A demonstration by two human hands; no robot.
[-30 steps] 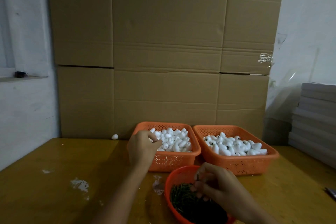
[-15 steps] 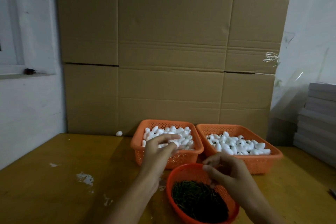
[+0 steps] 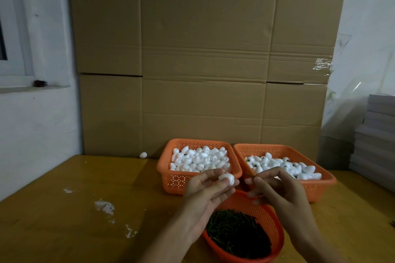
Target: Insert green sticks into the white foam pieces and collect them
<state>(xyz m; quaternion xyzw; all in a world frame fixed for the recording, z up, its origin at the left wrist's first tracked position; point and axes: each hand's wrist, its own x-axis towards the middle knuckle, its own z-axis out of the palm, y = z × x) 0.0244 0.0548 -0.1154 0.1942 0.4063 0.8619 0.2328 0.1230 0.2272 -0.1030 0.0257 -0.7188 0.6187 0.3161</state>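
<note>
Our left hand has its grip clamped on one foam piece, pinched between thumb and fingertips in front of the left basket. Our right hand has its grip pinched on a thin green stick, whose tip lies just beside the foam piece but apart from it. The step in hand looks like the insertion. To do it well, we should hold the foam lightly so it does not dent, turn one end squarely toward the stick, and keep the pinch close to the tip so the stick does not bend. Then we push straight along the piece's long axis, not at a slant. The spare sticks lie in the round basket at the near edge of the surface. The right basket, by the far edge, seems to hold finished pieces, so we would drop ours there.
</note>
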